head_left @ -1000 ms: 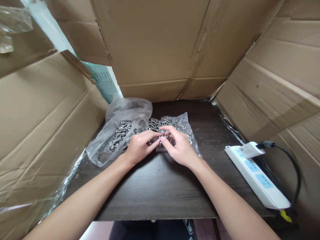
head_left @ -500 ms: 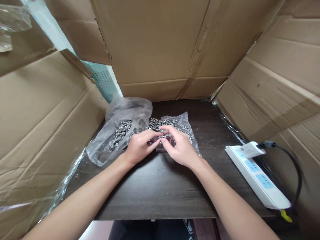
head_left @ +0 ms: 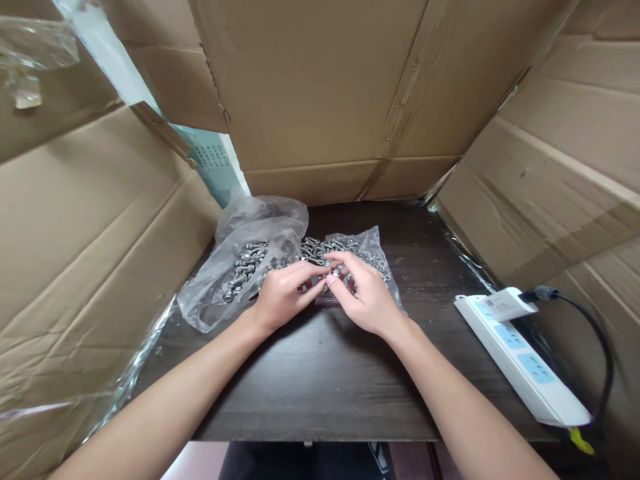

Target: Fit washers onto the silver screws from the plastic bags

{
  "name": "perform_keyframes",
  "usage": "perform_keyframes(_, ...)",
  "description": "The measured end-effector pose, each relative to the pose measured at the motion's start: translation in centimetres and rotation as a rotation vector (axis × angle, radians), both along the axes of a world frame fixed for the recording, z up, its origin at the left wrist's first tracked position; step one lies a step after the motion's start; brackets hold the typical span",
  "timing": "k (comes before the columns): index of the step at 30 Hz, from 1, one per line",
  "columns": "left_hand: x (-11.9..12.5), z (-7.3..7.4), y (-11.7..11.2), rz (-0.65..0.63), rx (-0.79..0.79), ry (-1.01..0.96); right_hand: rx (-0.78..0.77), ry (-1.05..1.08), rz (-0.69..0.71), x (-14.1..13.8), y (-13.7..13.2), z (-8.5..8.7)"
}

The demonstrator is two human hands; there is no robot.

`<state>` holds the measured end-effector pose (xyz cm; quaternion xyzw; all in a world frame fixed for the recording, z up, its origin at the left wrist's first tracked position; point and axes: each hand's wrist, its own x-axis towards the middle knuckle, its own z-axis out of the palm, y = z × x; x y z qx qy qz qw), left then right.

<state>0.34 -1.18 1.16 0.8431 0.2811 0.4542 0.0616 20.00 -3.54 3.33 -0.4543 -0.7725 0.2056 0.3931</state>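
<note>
My left hand [head_left: 283, 297] and my right hand [head_left: 363, 293] meet over a dark wooden table [head_left: 320, 380], fingertips pinched together on a small metal screw [head_left: 327, 272] between them. Just behind the hands lie two clear plastic bags: the left bag [head_left: 235, 267] holds several silver screws, and the right bag [head_left: 373, 253] holds several small metal washers or nuts. Both hands hover above the near edges of these bags. What exactly sits on the screw is too small to make out.
Cardboard walls surround the table on the left [head_left: 75, 253], back [head_left: 325, 93] and right [head_left: 550, 147]. A white power strip [head_left: 520, 360] with a plugged-in adapter and black cable lies at the right edge. Dark trousers show below the table's front edge.
The view has shifted slightly down and right. Both hands stay together at the same spot, fingers working the small part with only tiny movements.
</note>
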Motion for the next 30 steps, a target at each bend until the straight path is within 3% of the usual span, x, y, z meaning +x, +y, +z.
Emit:
perform_keyframes(17, -0.19, -0.08, 0.24, 0.03, 0.015, -0.004, -0.088, 0.195, 0.043, -0.15, 0.42, 0.07)
perform_keyframes(30, -0.01, -0.26, 0.18, 0.059, -0.01, -0.006, 0.025, 0.075, 0.024, -0.17, 0.26, -0.07)
